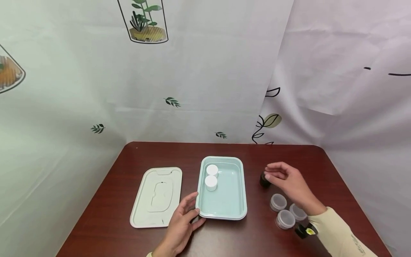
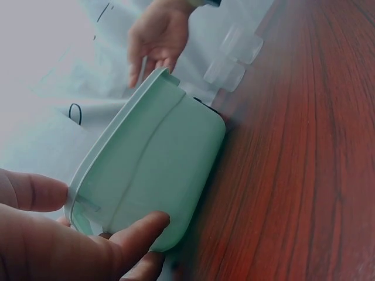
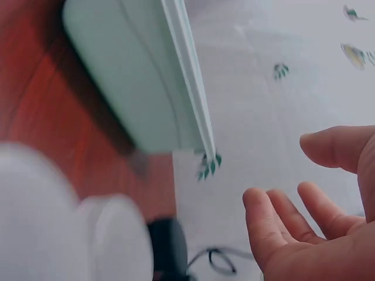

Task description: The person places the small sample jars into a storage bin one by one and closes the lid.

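My left hand (image 1: 179, 225) grips the near left corner of a pale green rectangular container (image 1: 229, 210), its fingers (image 2: 137, 234) against the outer wall and at the rim. Inside the container, two white round jars (image 1: 211, 182) stand along the left side. My right hand (image 1: 290, 184) hovers right of the container, thumb and fingers apart with nothing between them in the right wrist view. Just beside its fingertips in the head view is a small black jar (image 1: 264, 181) on the table, partly hidden by the hand.
Several clear jars with frosted lids (image 1: 285, 218) stand together below the right forearm. A dark object (image 1: 301, 231) with a white and yellow patch sits by the right cuff. Left of the container lies a flat, pale lid (image 1: 162, 196). Printed fabric (image 1: 208, 71) hangs behind the brown table (image 1: 257, 235).
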A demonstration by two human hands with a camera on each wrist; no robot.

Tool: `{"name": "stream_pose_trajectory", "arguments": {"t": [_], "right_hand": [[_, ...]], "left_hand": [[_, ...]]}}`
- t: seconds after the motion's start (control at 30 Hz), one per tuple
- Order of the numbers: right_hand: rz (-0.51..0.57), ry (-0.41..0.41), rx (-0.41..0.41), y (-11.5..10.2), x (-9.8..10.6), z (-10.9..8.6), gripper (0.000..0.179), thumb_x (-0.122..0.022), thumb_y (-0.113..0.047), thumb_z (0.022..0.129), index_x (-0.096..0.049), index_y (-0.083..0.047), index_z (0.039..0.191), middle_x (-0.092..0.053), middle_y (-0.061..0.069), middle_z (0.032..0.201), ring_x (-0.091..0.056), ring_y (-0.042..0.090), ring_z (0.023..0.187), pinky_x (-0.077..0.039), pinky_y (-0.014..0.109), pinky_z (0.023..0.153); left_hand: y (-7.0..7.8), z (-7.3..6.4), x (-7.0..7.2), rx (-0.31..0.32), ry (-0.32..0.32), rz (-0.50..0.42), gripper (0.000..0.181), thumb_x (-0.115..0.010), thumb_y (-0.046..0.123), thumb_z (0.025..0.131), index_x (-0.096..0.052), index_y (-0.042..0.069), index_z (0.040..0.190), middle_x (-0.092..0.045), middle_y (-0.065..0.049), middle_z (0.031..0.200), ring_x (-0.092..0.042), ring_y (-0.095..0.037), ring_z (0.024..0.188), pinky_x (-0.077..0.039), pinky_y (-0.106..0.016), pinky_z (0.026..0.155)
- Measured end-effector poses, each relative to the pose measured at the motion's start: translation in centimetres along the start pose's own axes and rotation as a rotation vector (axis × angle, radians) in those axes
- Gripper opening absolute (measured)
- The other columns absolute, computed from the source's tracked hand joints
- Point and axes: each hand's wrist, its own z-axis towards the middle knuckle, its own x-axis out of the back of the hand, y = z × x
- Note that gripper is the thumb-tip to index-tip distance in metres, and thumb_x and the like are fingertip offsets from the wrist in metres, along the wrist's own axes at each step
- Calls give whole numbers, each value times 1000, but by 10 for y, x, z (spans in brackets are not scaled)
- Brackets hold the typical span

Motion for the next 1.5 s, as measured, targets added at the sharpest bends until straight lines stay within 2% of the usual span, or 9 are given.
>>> {"name": "stream_pose_trajectory", "arguments": {"t": [0.1,0.3,0.37,0.6,0.73,0.83,1.1,1.33,1.5], "right_hand": [[-13,29,-28,11,15,-14,46,-77,-21,98,-61,1,135,-72,16,129,-71,-2,104,-58,18,86],[-72,61,-107,36,37,-40,49,-79,-26,98,-62,-1,136,-74,-16,116,-70,-4,104,-58,19,83],[-101,68,-132,43,42,-47,49,-78,-26,98,-62,-1,136,-74,-14,118,-69,-6,104,-58,19,82],[-145,5,-268,63,50,-71,58,-77,-31,99,-57,-2,144,-64,21,142,-61,-14,104,-57,20,82],[-126,-13,-325,72,51,-81,63,-76,-33,99,-53,-1,148,-58,25,149,-58,-17,103,-57,21,81],[-97,-6,-345,78,50,-86,64,-78,-28,98,-51,0,148,-60,20,147,-60,-15,103,-58,23,81],[42,3,-356,89,45,-97,65,-77,-14,96,-45,4,150,-67,-21,117,-65,-6,104,-59,25,82],[139,25,-340,95,44,-103,56,-74,-5,97,-48,2,147,-71,-19,115,-67,-4,105,-59,24,82],[141,36,-370,99,42,-104,61,-74,-8,98,-45,1,151,-71,-20,116,-66,-5,105,-59,23,83]], "left_hand": [[0,0,0,1,1,1,63,-60,6,103,-36,9,161,-34,-24,163,-58,-25,132,-55,-50,103],[1,-1,0,2,5,6,63,-60,6,103,-36,9,161,-35,-24,162,-58,-26,132,-55,-49,103],[2,-1,0,1,4,5,63,-60,6,103,-36,8,161,-35,-24,162,-58,-26,131,-55,-49,103],[1,0,-1,2,-2,1,63,-60,5,103,-35,8,161,-33,-25,163,-58,-26,132,-55,-49,103],[1,1,-1,4,-2,3,63,-60,6,103,-35,9,162,-33,-24,163,-58,-25,132,-55,-49,103],[1,1,-1,8,1,6,63,-60,6,104,-35,10,162,-33,-24,163,-58,-25,132,-55,-49,103],[1,2,-1,7,10,4,63,-60,6,103,-35,9,162,-34,-23,162,-59,-25,131,-55,-49,102],[2,2,-2,3,2,2,63,-60,6,103,-35,9,162,-35,-23,161,-59,-25,130,-55,-49,102],[1,2,-2,4,0,1,62,-59,5,104,-35,9,161,-35,-23,161,-58,-25,131,-55,-49,103]]}}
